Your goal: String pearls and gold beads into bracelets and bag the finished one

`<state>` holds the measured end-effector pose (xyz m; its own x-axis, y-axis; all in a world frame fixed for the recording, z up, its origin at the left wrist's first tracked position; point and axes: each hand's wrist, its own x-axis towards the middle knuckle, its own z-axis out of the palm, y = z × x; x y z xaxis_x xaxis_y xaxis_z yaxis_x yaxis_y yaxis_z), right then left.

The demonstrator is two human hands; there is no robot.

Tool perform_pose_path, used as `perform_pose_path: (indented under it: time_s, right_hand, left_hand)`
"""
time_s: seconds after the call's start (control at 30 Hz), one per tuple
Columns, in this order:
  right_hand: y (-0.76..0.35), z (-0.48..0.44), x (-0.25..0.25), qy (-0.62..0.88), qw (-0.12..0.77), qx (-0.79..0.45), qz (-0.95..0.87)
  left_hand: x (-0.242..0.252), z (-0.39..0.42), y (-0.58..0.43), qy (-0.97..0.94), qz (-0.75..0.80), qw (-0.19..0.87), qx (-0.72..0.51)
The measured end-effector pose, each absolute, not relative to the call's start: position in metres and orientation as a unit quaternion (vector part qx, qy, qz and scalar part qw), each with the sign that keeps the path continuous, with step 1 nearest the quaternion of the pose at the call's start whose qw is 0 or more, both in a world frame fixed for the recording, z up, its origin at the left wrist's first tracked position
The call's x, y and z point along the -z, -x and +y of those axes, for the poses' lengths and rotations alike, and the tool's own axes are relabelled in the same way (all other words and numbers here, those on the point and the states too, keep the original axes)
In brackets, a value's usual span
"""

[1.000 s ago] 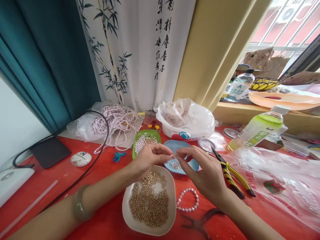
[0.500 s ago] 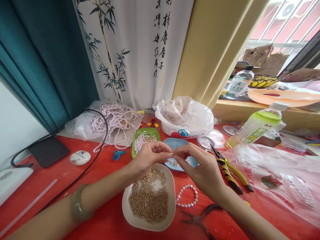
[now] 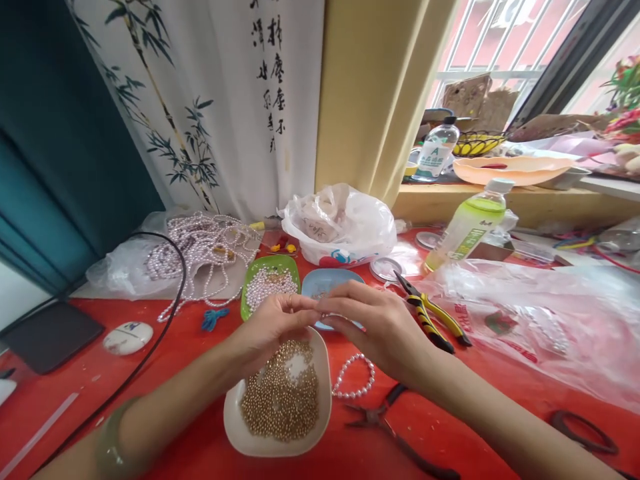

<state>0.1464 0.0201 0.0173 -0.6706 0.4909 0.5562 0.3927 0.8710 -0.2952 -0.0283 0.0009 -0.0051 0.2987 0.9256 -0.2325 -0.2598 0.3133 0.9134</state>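
Observation:
My left hand (image 3: 275,327) and my right hand (image 3: 373,323) meet fingertip to fingertip above the trays. Both are closed in a pinch, and whatever is between the fingertips is too small to make out. Below my left hand sits a white dish (image 3: 231,423) of small gold beads (image 3: 280,407). Beyond the fingers is a blue tray (image 3: 334,275), partly covered by my right hand. A green tray (image 3: 245,303) of pale pearl beads (image 3: 267,287) lies past my left hand. On the red table under my right hand rests a pearl bracelet (image 3: 371,375).
Yellow-black pliers (image 3: 431,320) and dark-handled cutters (image 3: 374,418) lie at the right. A bottle (image 3: 473,227) stands behind clear plastic bags (image 3: 525,300). Bead strands (image 3: 200,247), a black cable (image 3: 181,267), blue thread (image 3: 215,319) and a white mouse (image 3: 128,338) are to the left.
The view has turned to the right, so the table things sit further left. My hands stay pinched together, with my right fingers now lying more over the left fingertips.

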Motion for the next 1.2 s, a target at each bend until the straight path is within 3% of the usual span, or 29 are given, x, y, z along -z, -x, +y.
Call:
perform_pose_path:
  time_s: [0.23, 0.37, 0.53, 0.67, 0.77, 0.87, 1.2]
  right_hand:
    - [-0.163, -0.002, -0.016, 0.232, 0.262, 0.108, -0.930]
    - [-0.168, -0.012, -0.014, 0.246, 0.273, 0.090, -0.925]
    - [-0.176, -0.011, -0.002, 0.300, 0.269, -0.045, -0.914]
    - [-0.175, -0.006, 0.006, 0.264, 0.154, -0.116, -0.945]
    - [-0.170, -0.005, 0.013, 0.227, 0.071, -0.057, -0.970]
    - [-0.164, -0.007, 0.021, 0.190, 0.042, 0.025, -0.980]
    - [-0.174, 0.000, 0.014, 0.162, 0.054, 0.093, -0.981]
  left_hand:
    - [0.003, -0.012, 0.017, -0.465, 0.386, 0.715, -0.352]
    - [0.005, -0.014, 0.013, -0.508, 0.373, 0.706, -0.323]
    - [0.007, -0.014, 0.015, -0.552, 0.439, 0.642, -0.301]
    - [0.003, -0.011, 0.018, -0.529, 0.488, 0.611, -0.330]
    - [-0.001, -0.010, 0.018, -0.507, 0.496, 0.615, -0.345]
    - [-0.004, -0.009, 0.018, -0.507, 0.496, 0.612, -0.350]
    - [0.004, -0.005, 0.021, -0.535, 0.486, 0.599, -0.345]
